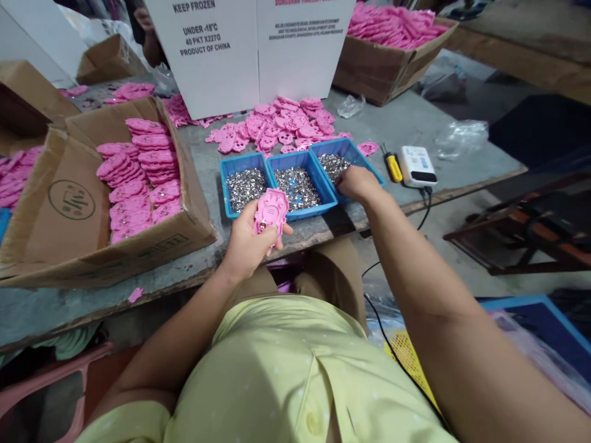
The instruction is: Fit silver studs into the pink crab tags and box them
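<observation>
My left hand (247, 243) is closed around a pink plastic part (271, 212), held just in front of the blue bins. The thumb lies across its lower half, beside a small shiny metal piece (262, 226) on the part. My right hand (359, 183) reaches into the right blue bin (344, 147), fingers curled down at the small metal pieces (332, 165); its fingertips are hidden. The middle blue bin (314, 211) and the left blue bin (225, 191) also hold many small metal pieces.
Behind the bins lies a heap of pink parts (281, 125) before a white carton (217, 74). A cardboard box (78, 246) with stacked pink parts stands left. A yellow-handled screwdriver (393, 167) and a white device (418, 165) with a cable lie right. Another person's hand (145, 21) shows behind.
</observation>
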Available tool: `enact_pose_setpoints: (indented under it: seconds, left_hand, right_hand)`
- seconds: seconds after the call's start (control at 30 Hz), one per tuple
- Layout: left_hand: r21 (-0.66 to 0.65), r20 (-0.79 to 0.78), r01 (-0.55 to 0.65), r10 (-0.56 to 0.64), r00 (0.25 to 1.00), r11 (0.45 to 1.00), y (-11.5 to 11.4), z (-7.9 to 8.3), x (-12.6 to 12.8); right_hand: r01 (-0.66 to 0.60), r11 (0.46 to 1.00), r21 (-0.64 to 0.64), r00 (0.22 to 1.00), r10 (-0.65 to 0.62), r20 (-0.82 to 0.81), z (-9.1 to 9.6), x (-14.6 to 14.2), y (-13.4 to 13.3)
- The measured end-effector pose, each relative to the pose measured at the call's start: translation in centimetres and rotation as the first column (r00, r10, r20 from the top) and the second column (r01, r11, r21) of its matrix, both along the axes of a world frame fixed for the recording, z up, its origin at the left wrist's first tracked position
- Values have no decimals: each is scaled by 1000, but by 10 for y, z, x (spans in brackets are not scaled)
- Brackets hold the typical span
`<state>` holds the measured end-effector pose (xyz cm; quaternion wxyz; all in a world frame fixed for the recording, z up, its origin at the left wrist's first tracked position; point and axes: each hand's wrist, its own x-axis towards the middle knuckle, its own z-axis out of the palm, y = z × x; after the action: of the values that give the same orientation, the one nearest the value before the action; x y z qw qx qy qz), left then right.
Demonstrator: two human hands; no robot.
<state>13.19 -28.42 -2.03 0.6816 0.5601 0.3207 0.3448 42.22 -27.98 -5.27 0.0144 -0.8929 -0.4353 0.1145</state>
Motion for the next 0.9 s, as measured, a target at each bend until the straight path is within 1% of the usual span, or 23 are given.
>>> enact_pose_setpoints:
  seconds: [0.1,0.27,0.33,0.43,0.6,0.73,0.83,0.9]
  left_hand:
    - [-34,21,-29,30,999,999,2,-5,1]
    - [-106,35,23,-20,999,994,2,-7,0]
    - [-119,37,48,-44,998,992,1,-7,0]
    - [-130,29,69,-66,997,989,0,-8,-1]
    - [-151,14,58,-56,998,987,1,-11,-2]
    - [-185,6,48,-47,999,982,1,-11,-1]
    - [-191,-1,52,-53,999,980,1,-10,0]
    - [-192,-2,55,-56,998,980,0,-10,1]
  right_hand:
    - [7,1000,11,1000,-7,11,-2,0,-1]
    - [12,997,82,1000,-11,-12,-3,0,-4]
    - [19,997,76,999,-17,-28,-2,-1,-4]
    - [45,997,65,999,-44,-12,-1,-3,-4]
    - [53,997,60,999,-53,6,0,-10,-6]
    - [23,995,93,1000,-21,-20,1,-14,-8]
    - [-7,996,84,999,11,-40,1,-14,-8]
    - [3,998,70,1000,-1,-31,0,-12,-8]
